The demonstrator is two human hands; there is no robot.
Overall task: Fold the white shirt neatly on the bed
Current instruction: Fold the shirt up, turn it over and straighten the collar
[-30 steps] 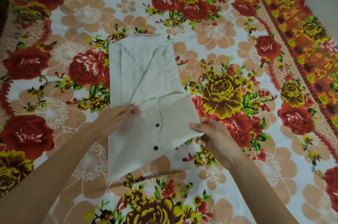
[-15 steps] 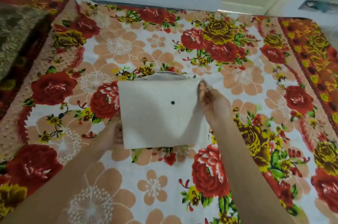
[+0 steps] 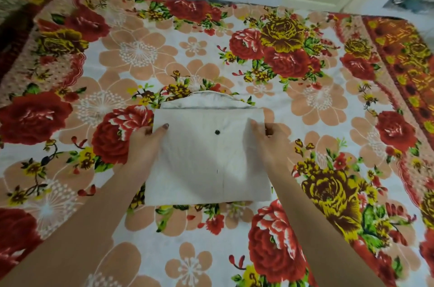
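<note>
L hand [image 3: 145, 143] & R hand [image 3: 270, 140] each pinch 1 side edge of the white shirt [image 3: 206, 164], folded to a flat rectangle w/ 1 dark button [image 3: 217, 132] showing, collar at far side, mid-bed on the flowered bedspread [image 3: 310, 103].

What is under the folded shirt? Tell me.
The flowered bedsheet lies under the shirt, showing all round it. A collar layer pokes out at the far edge; inner folds are covered.
</note>
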